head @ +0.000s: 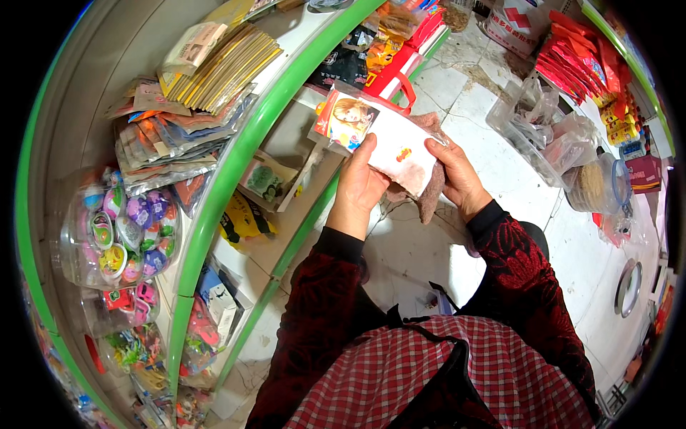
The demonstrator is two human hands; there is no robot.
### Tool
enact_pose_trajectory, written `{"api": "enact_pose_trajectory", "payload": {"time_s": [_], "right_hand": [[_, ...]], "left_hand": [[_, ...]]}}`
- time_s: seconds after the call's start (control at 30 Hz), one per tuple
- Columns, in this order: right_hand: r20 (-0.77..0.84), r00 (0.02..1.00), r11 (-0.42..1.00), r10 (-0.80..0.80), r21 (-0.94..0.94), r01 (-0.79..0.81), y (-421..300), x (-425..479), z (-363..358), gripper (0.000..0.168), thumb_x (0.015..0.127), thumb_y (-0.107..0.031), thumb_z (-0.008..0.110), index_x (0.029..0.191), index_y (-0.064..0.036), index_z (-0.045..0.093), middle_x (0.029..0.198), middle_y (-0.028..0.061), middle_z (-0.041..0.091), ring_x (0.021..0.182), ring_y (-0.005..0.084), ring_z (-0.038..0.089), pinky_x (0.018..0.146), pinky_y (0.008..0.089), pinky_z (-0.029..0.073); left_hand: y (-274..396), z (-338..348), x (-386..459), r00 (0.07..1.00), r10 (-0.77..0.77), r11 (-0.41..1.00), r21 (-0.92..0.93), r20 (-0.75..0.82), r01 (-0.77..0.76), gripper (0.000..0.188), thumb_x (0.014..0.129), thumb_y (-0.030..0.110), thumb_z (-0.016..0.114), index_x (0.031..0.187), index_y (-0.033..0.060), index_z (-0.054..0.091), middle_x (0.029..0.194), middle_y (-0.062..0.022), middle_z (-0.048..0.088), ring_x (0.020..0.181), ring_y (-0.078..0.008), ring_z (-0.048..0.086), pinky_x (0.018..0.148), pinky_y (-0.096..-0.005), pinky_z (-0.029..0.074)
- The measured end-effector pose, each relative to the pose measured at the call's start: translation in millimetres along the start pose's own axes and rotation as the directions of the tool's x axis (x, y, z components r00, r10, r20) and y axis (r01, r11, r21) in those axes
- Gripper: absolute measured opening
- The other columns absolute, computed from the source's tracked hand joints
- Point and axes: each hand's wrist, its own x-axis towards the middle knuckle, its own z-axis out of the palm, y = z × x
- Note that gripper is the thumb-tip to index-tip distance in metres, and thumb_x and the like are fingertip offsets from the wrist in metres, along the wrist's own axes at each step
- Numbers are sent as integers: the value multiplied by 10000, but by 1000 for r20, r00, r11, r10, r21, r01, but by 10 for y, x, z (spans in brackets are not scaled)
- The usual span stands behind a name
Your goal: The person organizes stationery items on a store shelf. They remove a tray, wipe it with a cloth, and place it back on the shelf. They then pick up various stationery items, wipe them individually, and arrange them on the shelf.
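In front of my body, both hands hold a flat white packet in clear plastic, with a picture card at its upper left end. My left hand grips its lower left edge, thumb on top. My right hand pinches its right edge, together with a brown fuzzy cloth that hangs beneath and behind the packet. Part of the cloth is hidden by the packet.
Green-edged shelves on the left carry stacked yellow packets, bagged goods and a clear tub of colourful plastic eggs. On the tiled floor to the right stand a clear plastic bin with bags and red packages.
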Motion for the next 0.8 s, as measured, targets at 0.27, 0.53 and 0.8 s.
{"api": "enact_pose_trajectory", "payload": {"time_s": [0.27,0.53,0.8], "right_hand": [[-48,989,990,-137,4,138,-135,-20,-69,428,827,-166,591,1203,-26,442,1100,103,554,958,177,561,842,311,462],[-63,973,975,-222,-22,221,-216,-22,-46,414,830,-170,591,1191,-28,446,1072,90,560,949,167,556,845,300,456],[-109,927,920,-359,-211,331,-203,-29,2,410,821,-154,610,1174,-14,457,1029,52,565,907,120,537,809,265,444]], "left_hand": [[39,129,-118,986,-68,976,217,151,35,432,794,65,571,1186,-2,405,1085,-110,530,1036,-264,512,816,-452,467],[-11,-1,-157,989,81,864,503,-121,-9,176,788,67,588,956,53,541,883,-60,582,764,-139,561,678,-313,501],[-182,148,-244,995,-66,890,445,-82,95,95,796,74,593,885,71,558,789,-28,581,686,-128,574,607,-282,504]]}}
